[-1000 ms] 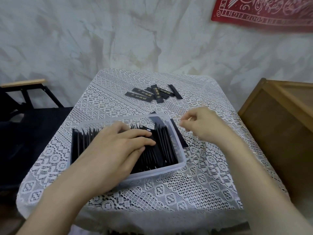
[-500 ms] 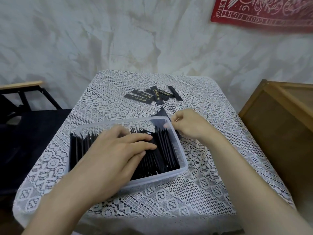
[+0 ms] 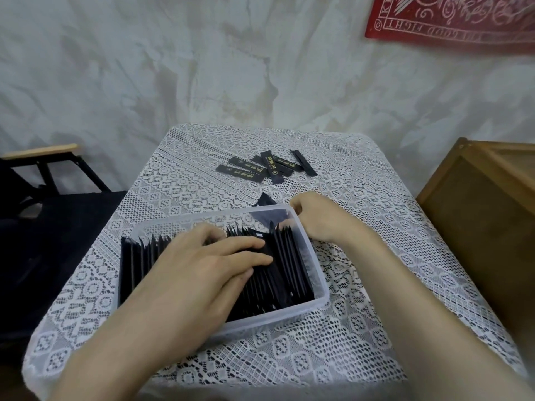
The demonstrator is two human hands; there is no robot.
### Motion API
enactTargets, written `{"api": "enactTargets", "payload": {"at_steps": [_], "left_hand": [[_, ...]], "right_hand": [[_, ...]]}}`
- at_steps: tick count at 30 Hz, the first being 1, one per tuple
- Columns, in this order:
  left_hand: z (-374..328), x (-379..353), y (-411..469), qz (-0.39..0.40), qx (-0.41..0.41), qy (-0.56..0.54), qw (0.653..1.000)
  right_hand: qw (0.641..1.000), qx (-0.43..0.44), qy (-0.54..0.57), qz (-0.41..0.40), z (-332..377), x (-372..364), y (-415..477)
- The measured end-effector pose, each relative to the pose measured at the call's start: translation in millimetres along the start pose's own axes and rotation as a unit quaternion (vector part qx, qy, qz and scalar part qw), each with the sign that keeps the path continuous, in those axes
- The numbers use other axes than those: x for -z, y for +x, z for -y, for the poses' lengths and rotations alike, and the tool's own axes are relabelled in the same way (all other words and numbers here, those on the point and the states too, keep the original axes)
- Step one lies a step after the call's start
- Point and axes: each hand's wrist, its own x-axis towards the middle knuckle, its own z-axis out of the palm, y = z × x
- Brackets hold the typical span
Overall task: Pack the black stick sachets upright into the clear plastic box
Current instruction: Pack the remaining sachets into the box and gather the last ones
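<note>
A clear plastic box [image 3: 322,299] sits on the lace-covered table, filled with a row of black stick sachets [image 3: 286,270] standing on edge. My left hand [image 3: 202,270] lies flat on top of the row, its straight fingers pressing the sachets toward the left. My right hand [image 3: 318,218] is at the box's far right corner, fingers curled, pinching one black sachet [image 3: 266,199]. The end of that sachet pokes up just behind the far wall. Several loose sachets [image 3: 260,169] lie flat on the cloth farther back.
The white lace tablecloth [image 3: 347,328] covers a small table. A wooden crate [image 3: 477,212] stands close on the right, a dark folding chair [image 3: 43,175] on the left. Behind is a white draped wall with a red cloth [image 3: 448,18].
My right hand moved left to the sachet lying beside the box, took hold of it and brought it to the far right corner. My left hand stayed pressed on the row.
</note>
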Motion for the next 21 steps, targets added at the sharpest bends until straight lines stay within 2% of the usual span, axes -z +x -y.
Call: {"api": "enactTargets", "payload": {"at_steps": [8, 16, 21], "left_hand": [[0.4, -0.3, -1.0, 0.0, -0.002, -0.002, 1.0], [0.8, -1.0, -0.2, -0.001, -0.005, -0.003, 1.0], [1.0, -1.2, -0.2, -0.001, -0.004, -0.003, 1.0]], "right_hand": [[0.999, 0.02, 0.003, -0.024, 0.4, 0.6, -7.0], [0.997, 0.06, 0.026, 0.037, -3.2, 0.7, -0.7], [0.995, 0.08, 0.033, 0.048, 0.7, 3.9, -1.6]]}}
